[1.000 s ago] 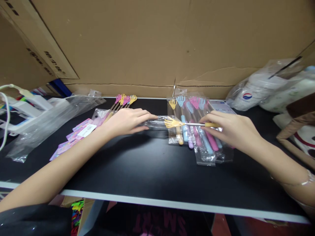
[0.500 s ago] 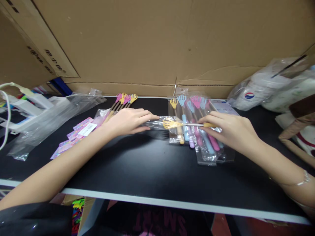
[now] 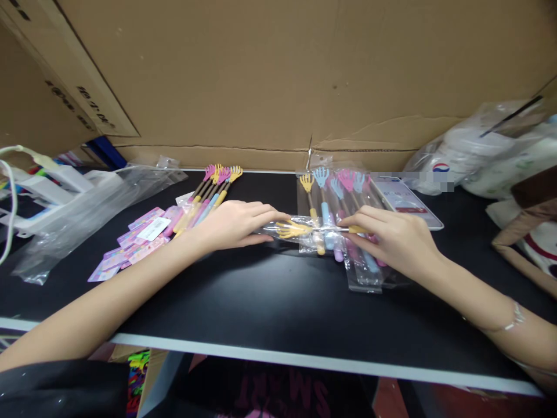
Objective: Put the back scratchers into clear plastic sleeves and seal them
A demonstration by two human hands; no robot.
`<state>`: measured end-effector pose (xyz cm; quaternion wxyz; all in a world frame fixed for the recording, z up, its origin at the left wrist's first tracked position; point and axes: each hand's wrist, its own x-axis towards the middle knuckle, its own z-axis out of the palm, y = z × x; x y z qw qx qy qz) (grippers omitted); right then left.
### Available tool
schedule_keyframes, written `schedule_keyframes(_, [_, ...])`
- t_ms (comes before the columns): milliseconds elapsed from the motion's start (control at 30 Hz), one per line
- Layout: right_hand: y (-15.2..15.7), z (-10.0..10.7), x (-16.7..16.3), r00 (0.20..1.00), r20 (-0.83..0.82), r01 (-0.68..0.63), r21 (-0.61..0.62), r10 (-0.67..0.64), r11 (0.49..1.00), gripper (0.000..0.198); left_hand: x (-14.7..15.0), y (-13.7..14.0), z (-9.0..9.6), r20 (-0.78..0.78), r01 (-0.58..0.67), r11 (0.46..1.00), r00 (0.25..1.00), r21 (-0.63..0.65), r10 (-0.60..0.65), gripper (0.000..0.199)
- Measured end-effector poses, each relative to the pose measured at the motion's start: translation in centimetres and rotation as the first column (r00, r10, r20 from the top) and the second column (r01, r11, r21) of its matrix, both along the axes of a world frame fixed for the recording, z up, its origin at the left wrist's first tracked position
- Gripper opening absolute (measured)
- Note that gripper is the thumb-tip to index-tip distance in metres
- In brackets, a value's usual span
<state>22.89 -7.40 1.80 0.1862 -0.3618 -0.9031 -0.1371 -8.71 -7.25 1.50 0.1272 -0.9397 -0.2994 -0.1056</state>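
Note:
My left hand is closed on the end of a clear plastic bag above the black table. My right hand grips a yellow back scratcher by its handle, mostly hidden under the fingers. Its hand-shaped head and part of the metal rod lie inside the bag, pointing left. Beneath and behind my right hand are several bagged back scratchers in yellow, blue and pink. Beyond my left wrist lies a bunch of loose back scratchers, beside some purple printed cards.
A phone lies behind my right hand. Bagged cups stand at the back right, and empty plastic bags lie by a white rack on the left. Cardboard walls the back; the table's pale edge runs in front.
My right hand has moved slightly left, sliding the yellow back scratcher further into the bag. My left hand has shifted a little toward me and right, and more of the phone shows.

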Motion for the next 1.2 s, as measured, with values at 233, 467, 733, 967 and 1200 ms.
schedule_keyframes(233, [-0.3, -0.5, -0.4, 1.000, -0.013, -0.015, 0.109, 0.017, 0.994, 0.011, 0.5, -0.3, -0.4, 0.053, 0.009, 0.999, 0.999, -0.041, -0.007, 0.041])
schedule_keyframes(467, [-0.3, -1.1, -0.6, 0.998, -0.048, -0.032, 0.066, 0.035, 0.997, 0.008, 0.9, -0.6, -0.7, 0.077, -0.016, 0.999, 0.997, -0.032, 0.018, 0.043])
schedule_keyframes(733, [-0.3, -1.5, -0.7, 0.991, -0.090, -0.102, 0.005, 0.102, 0.995, 0.011, 1.2, -0.7, -0.9, 0.147, 0.039, 0.999, 0.988, -0.005, -0.038, 0.035])
schedule_keyframes(967, [-0.2, -1.6, -0.7, 0.990, -0.070, -0.123, 0.014, 0.124, 0.992, 0.015, 1.3, -0.9, -0.6, 0.197, 0.026, 0.994, 0.980, -0.107, -0.005, 0.033])
schedule_keyframes(1200, [-0.2, -1.2, -0.5, 0.984, -0.022, -0.170, 0.134, 0.174, 0.976, 0.017, 1.5, -1.1, -0.4, 0.202, -0.016, 0.974, 0.977, -0.226, 0.063, 0.042])
